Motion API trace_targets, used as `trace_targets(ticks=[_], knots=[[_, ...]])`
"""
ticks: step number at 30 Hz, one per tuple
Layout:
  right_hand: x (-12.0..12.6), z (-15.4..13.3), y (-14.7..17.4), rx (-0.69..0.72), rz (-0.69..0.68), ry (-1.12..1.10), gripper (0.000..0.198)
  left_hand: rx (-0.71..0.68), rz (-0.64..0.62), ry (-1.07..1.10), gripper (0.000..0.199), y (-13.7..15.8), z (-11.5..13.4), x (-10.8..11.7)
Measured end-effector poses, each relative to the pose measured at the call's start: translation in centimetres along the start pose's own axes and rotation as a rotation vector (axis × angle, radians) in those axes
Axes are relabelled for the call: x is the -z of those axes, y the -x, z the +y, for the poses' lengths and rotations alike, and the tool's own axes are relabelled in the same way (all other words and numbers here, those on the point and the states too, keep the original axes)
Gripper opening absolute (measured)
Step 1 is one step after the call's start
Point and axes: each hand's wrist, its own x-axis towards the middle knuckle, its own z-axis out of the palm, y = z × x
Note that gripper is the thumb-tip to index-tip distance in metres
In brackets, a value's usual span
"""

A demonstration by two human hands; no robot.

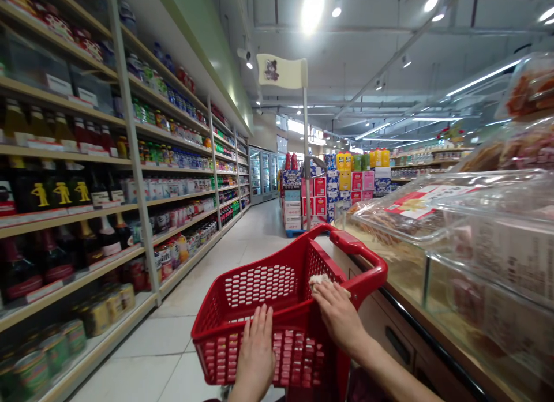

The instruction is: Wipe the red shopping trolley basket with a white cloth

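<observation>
A red plastic shopping cart [259, 285] with perforated walls stands in front of me, its handle on the right. My left hand [257, 353] lies along the near side of its basket with fingers straight and close together, the tips at the rim. My right hand [337, 315] presses a crumpled whitish cloth [319, 280] onto the cart's near rim by the handle end. Part of the cloth is hidden under the fingers.
Drink shelves [182, 142] line the left wall. Stacked drink cartons [320, 203] and a pole with a cream flag [283, 71] stand ahead. Close on the right is a display counter [402, 286] with clear packed-food boxes [402, 211]. Tiled floor [168, 344] runs along the left.
</observation>
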Motion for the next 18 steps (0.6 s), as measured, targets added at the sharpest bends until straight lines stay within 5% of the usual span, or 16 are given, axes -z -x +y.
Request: trace_targets(ticks=[4,7,9,14,18], knots=[[1.8,3.8,-0.5,-0.118,-0.031,0.027,0.032,-0.012,-0.018,-0.027,0.072,-0.3,0.0,0.2],[3.2,7.4,-0.1,-0.269,0.067,0.165,0.030,-0.011,0.012,-0.016,0.072,-0.3,0.3,-0.1],[2.7,6.9,0.5,-0.262,0.106,0.191,0.031,-0.008,0.024,-0.010,0.071,-0.3,0.6,-0.4],[-0.5,0.7,1.2,0.003,0.097,0.025,0.034,-0.023,0.009,-0.028,0.070,-0.1,0.4,-0.7],[0.5,2.7,0.8,-0.094,0.064,0.046,0.036,-0.027,0.000,-0.035,0.071,-0.2,0.5,-0.8]])
